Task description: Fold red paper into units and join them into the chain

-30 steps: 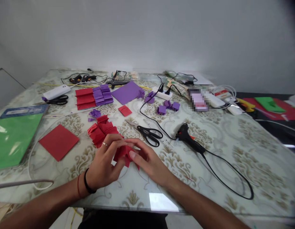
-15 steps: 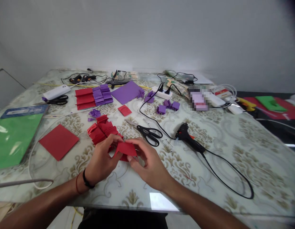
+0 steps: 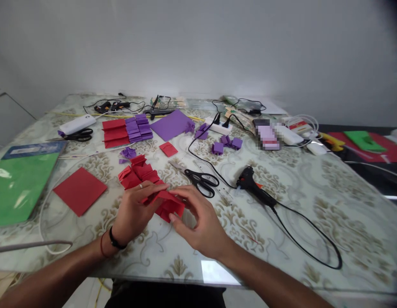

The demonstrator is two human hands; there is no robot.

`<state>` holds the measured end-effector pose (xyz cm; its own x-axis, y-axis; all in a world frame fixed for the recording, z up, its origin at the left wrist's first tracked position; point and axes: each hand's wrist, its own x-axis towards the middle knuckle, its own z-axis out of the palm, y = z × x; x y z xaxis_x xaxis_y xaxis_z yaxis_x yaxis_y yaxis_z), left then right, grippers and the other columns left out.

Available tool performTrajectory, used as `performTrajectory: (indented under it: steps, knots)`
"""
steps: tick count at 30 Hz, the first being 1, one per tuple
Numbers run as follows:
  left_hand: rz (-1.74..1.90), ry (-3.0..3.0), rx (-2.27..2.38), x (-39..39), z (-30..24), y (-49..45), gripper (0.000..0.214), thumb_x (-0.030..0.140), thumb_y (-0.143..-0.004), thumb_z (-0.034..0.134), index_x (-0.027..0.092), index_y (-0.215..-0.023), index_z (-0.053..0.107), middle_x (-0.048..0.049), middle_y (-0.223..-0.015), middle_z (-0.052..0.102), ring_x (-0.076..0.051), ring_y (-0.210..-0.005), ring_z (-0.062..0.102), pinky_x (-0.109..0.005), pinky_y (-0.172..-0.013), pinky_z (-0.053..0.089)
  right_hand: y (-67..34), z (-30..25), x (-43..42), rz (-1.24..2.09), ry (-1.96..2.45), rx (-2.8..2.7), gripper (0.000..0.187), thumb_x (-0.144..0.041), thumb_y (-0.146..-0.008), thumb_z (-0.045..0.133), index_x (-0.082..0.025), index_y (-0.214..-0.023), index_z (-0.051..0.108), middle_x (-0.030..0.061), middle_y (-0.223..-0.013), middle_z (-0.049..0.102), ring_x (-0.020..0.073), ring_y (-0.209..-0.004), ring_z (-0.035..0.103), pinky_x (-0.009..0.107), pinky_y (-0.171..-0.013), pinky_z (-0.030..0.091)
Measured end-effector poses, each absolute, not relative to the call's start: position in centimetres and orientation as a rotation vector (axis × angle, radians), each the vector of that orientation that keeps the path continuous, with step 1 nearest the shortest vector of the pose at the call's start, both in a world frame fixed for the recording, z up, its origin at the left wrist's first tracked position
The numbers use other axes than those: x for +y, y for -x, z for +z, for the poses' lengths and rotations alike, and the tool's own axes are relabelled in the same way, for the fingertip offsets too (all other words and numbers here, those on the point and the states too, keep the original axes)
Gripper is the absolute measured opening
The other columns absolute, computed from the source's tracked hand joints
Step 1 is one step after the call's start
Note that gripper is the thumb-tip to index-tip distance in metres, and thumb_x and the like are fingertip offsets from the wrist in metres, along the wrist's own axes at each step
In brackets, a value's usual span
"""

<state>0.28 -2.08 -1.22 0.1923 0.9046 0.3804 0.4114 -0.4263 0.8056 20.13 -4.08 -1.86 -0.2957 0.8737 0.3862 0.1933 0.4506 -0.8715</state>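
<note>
the left grip [image 3: 133, 209] and the right grip [image 3: 201, 222] share one folded red paper [image 3: 169, 209], which sits between them, bent so that a hollow opens toward the wearer. the left grip pinches it with thumb and fingers at its left and far side; the right grip pinches it loosely, thumb at the near edge, fingers curved over the far one. a cluster of pleated red pieces [image 3: 139, 170] lies just beyond the left grip, partly behind its fingers. to the left of that grip a flat red square [image 3: 80, 191] rests on the surface [image 3: 282, 252], with a green paper pack [image 3: 23, 188] farther left. black-handled scissors [image 3: 203, 179] lie just beyond the right grip, and a small red square [image 3: 168, 149] lies farther out, between the two grips' lines. right of the right grip is a black glue gun [image 3: 259, 192], its cord looping back toward the wearer. purple folded blocks [image 3: 217, 148] sit well beyond the right grip, past the scissors.
</note>
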Motion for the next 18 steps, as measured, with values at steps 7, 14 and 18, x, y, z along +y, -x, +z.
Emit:
performTrajectory:
  steps: [7,14,18]
  knots:
    - [1.089,-1.871,1.321,-2.4,-1.31,-0.73,0.028,0.013,-0.088,0.062,0.021,-0.105,0.084,-0.0042,-0.094,0.085,-0.021,-0.084,0.08,-0.03,-0.078,0.062,-20.1,-2.05,-4.16,0.867,0.985,-1.757,0.034,-0.014,-0.092,0.066,-0.026,-0.123,0.064,0.0081,-0.117,0.066,0.0234,-0.109,0.066,0.04,-0.096,0.057]
    - [1.135,-1.68,1.297,-2.2,-1.25,-0.7,0.025,0.01,-0.08,0.065,0.021,-0.096,0.081,-0.0027,-0.092,0.084,-0.02,-0.085,0.079,-0.03,-0.078,0.062,-20.05,-2.06,-4.24,0.807,0.966,-1.751,0.039,-0.009,-0.089,0.063,-0.024,-0.124,0.064,0.0081,-0.117,0.067,0.0227,-0.11,0.067,0.038,-0.096,0.057]
    - [1.208,-1.621,1.268,-2.44,-1.64,-0.81,0.02,0.01,-0.081,0.069,0.02,-0.097,0.077,-0.0015,-0.09,0.082,-0.017,-0.083,0.077,-0.025,-0.076,0.061,-20.13,-2.23,-4.1,0.95,1.011,-1.671,0.036,-0.011,-0.093,0.061,-0.024,-0.126,0.065,0.0083,-0.119,0.071,0.0222,-0.106,0.071,0.035,-0.091,0.059]
